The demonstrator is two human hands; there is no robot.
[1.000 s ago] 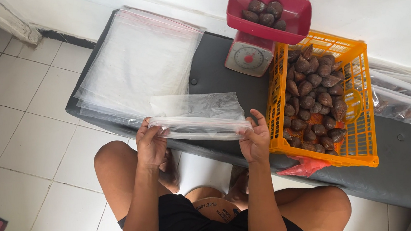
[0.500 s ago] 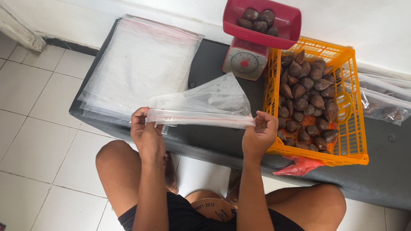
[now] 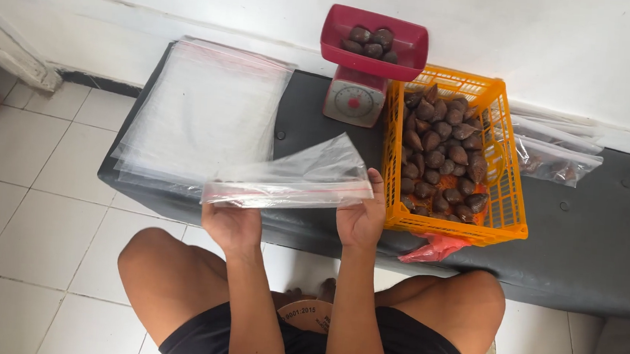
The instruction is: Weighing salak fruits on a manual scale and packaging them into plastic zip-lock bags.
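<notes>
Here both hands grip the clear bag [image 3: 292,179]: left hand [image 3: 233,223] at 9 o'clock, right hand [image 3: 360,218] at 3 o'clock, fingers closed on the mouth edge; pulling evenly should open it cleanly.

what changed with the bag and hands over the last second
Both hands, left hand and right hand, kept hold of the clear plastic bag and pulled its mouth wider apart, so it puffed up. The orange basket, scale and bag stack stayed put.

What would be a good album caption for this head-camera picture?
Both hands, left and right, hold a clear plastic zip bag beside an orange plastic crate of brown scaly fruit.
</notes>
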